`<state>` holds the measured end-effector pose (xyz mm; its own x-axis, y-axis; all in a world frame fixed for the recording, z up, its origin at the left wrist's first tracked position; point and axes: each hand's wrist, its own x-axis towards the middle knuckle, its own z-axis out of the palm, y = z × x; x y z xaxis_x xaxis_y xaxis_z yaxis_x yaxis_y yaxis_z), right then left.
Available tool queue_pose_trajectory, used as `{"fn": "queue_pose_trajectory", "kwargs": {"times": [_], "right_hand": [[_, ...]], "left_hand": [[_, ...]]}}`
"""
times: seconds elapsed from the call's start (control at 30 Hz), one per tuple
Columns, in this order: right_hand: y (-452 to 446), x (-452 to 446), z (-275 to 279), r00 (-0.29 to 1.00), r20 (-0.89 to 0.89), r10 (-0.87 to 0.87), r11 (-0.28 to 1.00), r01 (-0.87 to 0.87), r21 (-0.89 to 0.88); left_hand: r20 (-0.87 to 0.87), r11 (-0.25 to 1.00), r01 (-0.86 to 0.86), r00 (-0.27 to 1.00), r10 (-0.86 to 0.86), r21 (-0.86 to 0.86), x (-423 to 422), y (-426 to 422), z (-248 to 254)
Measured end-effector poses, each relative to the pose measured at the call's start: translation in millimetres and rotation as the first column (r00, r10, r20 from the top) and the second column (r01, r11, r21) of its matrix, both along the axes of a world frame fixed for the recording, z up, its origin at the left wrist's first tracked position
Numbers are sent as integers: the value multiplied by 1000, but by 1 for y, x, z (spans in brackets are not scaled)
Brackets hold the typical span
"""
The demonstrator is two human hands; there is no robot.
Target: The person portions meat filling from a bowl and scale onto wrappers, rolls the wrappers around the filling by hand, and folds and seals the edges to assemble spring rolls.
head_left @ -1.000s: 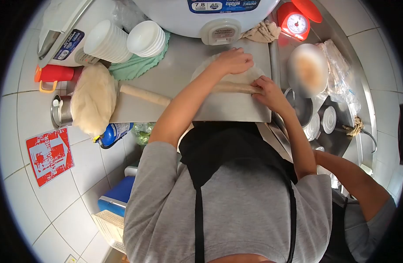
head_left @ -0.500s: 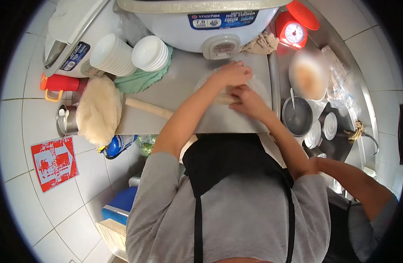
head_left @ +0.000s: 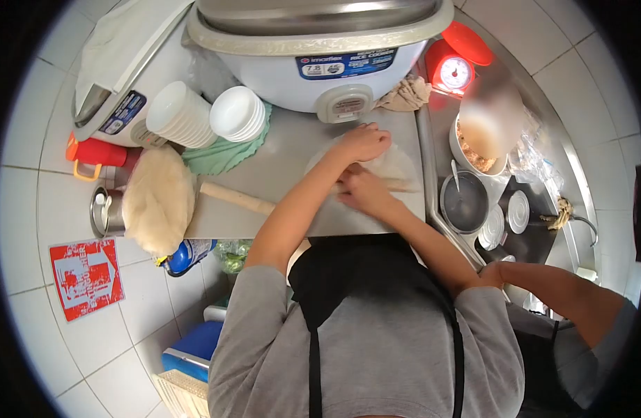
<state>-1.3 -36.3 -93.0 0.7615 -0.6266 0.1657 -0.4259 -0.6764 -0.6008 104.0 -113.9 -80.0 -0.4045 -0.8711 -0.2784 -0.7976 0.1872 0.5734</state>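
Note:
A thin, translucent round wrapper sheet (head_left: 398,161) lies on the steel counter, with a narrow pale roll of filling (head_left: 403,184) along its near side. My left hand (head_left: 368,143) rests over the sheet's upper part, fingers curled down; what they hold is hidden. Slightly blurred, my right hand (head_left: 364,189) is bent in at the left part of the sheet, beneath my left wrist, with its fingers closed at the wrapper. Left of my left forearm lies a pale wooden stick (head_left: 233,196), its right end covered by the arm.
A large rice cooker (head_left: 265,66) stands behind. White bowls (head_left: 235,115) are stacked on a green cloth (head_left: 226,159); a bag of pale wrappers (head_left: 159,202) sits left. Right are a red scale (head_left: 451,70), a dark pan (head_left: 465,202), a filling bowl (head_left: 474,157) and a co-worker's arm (head_left: 564,289).
My right hand has slid left along the roll, uncovering its right end. My left hand stays over the sheet. The view has shifted slightly, so the counter sits lower.

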Motion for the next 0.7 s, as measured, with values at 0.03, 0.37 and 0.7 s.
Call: {"fn": "queue_pose_trajectory", "kwargs": {"times": [0.03,0.37,0.7], "right_hand": [[0,3,1,1000,21,5,1000,-5,-19],[-29,-89,20,961,-272,-49,988,86,126],[-26,-95,38,941,-322,-105,975,161,154]], "left_hand": [[8,1000,-3,1000,3,-7,1,-2,-1],[-10,997,-10,1000,10,-70,1,0,-11],[-10,997,-14,1000,13,-73,0,0,-16]]}}
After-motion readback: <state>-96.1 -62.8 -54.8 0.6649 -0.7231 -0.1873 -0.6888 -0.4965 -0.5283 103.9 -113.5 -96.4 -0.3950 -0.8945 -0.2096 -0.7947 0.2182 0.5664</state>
